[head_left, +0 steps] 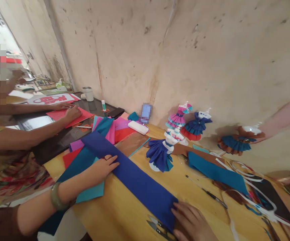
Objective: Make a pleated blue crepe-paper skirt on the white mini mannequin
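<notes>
A long dark blue cloth strip (140, 182) lies slantwise across the wooden table. My left hand (104, 169) rests on its left edge near the upper part, fingers spread and flat. At the strip's near end is my right hand (194, 221), its fingertips touching the end edge and its thumb apart from them; the bottom of the picture cuts it off. Beside that end lie thread snips (157, 226). Teal cloth (78, 164) and a light turquoise piece (92, 192) lie under or beside my left forearm. Just beyond the strip stands a small dress form in a blue pleated skirt (160, 154).
More dressed forms (197, 124) stand along the wall. A teal strip (217, 170), a pen (214, 197) and white ribbons (260, 194) lie at right. A white case (138, 127) sits behind. At left, another person's hands (72, 113) rest on red paper (84, 115).
</notes>
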`<state>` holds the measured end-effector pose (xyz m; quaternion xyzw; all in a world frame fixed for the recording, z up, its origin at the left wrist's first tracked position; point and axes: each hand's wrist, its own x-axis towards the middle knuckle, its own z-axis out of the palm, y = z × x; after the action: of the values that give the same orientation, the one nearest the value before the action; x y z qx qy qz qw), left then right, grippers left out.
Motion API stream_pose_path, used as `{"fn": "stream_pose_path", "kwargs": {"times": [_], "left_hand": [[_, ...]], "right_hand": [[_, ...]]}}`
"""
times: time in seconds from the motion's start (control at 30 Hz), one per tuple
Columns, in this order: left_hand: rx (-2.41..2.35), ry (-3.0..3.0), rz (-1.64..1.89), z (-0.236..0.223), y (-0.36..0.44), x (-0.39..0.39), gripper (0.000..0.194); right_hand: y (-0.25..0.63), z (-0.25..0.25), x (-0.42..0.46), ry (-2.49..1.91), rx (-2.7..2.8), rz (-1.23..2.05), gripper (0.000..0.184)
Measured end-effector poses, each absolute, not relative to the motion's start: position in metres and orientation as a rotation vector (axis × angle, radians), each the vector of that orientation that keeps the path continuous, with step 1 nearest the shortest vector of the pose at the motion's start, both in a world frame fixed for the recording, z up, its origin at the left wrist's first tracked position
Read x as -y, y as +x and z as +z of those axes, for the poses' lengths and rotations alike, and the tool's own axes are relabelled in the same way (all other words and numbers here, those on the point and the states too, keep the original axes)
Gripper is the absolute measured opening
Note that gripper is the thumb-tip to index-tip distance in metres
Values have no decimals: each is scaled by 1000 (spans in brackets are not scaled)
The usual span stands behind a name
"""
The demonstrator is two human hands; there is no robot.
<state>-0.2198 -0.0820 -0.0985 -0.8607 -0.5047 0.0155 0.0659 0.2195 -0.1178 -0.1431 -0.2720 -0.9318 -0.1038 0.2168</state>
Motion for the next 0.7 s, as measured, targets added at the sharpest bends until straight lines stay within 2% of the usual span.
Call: {"fn": "stream_pose_path", "kwargs": {"times": [0.1, 0.2, 0.43, 0.6, 0.7], "left_hand": [[1591, -2620, 12, -90, -222, 73, 57], [1606, -2646, -9, -87, -218, 59, 47], [1618, -2702, -61, -98, -208, 33, 42], [1618, -2717, -108, -95, -206, 26, 28], [1627, -2713, -141, -94, -206, 20, 35]], "right_hand": [[214, -146, 112, -936, 2456, -193, 29], [203, -150, 103, -1072, 2342, -170, 35], [198, -158, 89, -1095, 2363, 26, 35], [209, -157, 79, -961, 2401, -276, 48], [219, -162, 70, -828, 2475, -428, 45]]}}
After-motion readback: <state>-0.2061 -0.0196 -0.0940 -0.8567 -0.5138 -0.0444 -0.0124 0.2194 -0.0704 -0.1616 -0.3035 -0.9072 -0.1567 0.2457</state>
